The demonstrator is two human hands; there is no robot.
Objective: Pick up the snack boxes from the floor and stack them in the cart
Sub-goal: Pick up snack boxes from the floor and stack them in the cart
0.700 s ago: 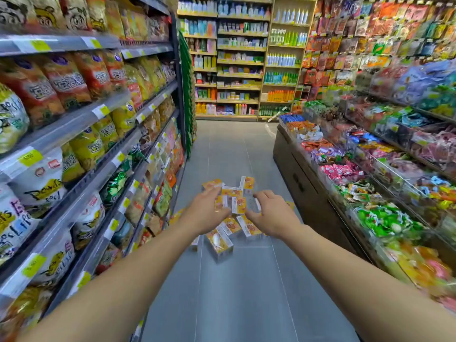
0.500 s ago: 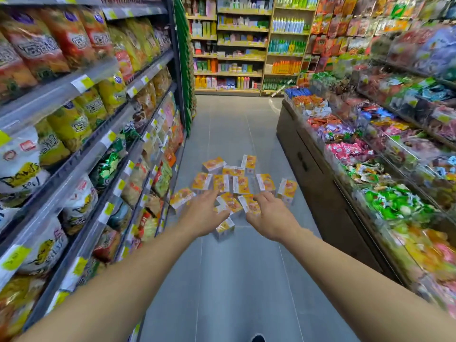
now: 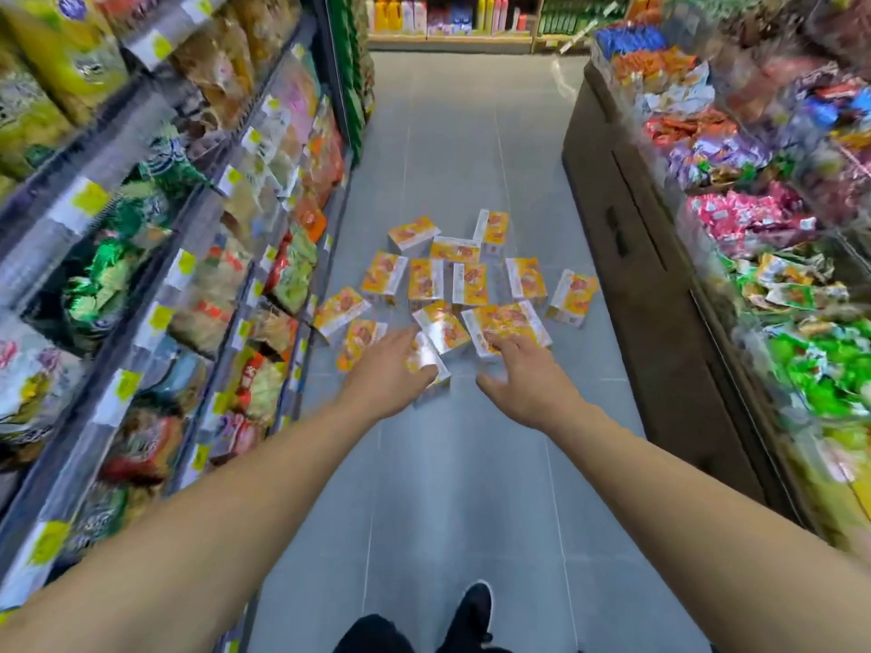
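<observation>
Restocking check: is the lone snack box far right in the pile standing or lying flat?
Lying flat: the far-right snack box shows its broad printed face upward on the floor.

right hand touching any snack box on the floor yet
Cannot tell. In the head view the right hand overlaps the nearest snack box, but blur hides any contact or gap.

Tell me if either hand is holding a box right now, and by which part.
Nothing is held. Both the left hand and right hand reach with open fingers above the boxes on the floor.
</observation>
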